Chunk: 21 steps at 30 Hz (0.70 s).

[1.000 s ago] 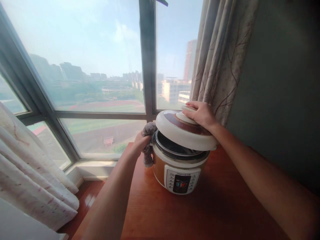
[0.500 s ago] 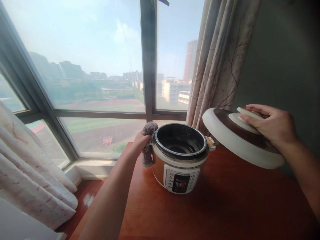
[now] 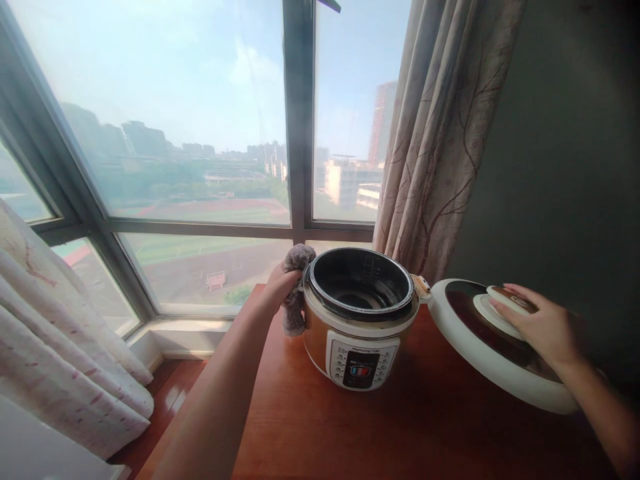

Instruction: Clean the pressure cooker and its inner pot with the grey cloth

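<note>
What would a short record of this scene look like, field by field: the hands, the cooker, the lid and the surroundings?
left hand: presses a grey cloth against the cooker's side
right hand: grips the lid's knob
cooker: open, dark inner pot in view, control panel facing the camera
lid: off the cooker, to its right, tilted, low over the table
table: reddish wood
surroundings: window behind, curtain at right

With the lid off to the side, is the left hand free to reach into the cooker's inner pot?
Probably yes. The inner pot stands open, and the lid sits right of it under the right hand. The left hand, though, grips a grey cloth at the rim.
</note>
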### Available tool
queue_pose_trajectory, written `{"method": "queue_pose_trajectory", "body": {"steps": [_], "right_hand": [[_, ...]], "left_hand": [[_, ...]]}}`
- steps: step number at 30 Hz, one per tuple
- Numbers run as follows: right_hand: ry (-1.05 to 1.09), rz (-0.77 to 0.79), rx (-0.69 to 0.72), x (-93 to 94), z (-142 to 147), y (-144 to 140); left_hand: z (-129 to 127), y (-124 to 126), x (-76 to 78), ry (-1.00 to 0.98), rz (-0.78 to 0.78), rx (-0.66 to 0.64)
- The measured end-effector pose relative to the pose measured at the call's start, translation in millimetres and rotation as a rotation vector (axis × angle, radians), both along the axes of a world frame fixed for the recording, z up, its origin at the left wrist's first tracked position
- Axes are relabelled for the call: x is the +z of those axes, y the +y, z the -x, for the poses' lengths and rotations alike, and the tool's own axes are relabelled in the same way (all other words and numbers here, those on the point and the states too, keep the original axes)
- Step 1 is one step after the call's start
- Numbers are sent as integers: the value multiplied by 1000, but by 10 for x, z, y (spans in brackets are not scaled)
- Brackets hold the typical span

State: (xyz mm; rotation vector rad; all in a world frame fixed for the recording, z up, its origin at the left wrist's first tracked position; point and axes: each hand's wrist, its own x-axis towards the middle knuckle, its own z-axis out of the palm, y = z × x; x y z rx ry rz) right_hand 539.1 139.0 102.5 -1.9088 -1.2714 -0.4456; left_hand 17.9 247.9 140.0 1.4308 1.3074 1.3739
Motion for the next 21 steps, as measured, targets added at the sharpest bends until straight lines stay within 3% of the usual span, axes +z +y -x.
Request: {"method": "queue_pose_trajectory", "body": {"steps": [5, 10, 21], "right_hand": [[57, 126, -20, -329, 103, -53], [56, 139, 16, -605, 144, -60], [-123, 100, 40, -934, 275, -139]], "left_hand": [[6, -7, -10, -14, 2, -10], [4, -17, -7, -37, 0, -15], [-2, -27, -6, -60, 23, -11]]}}
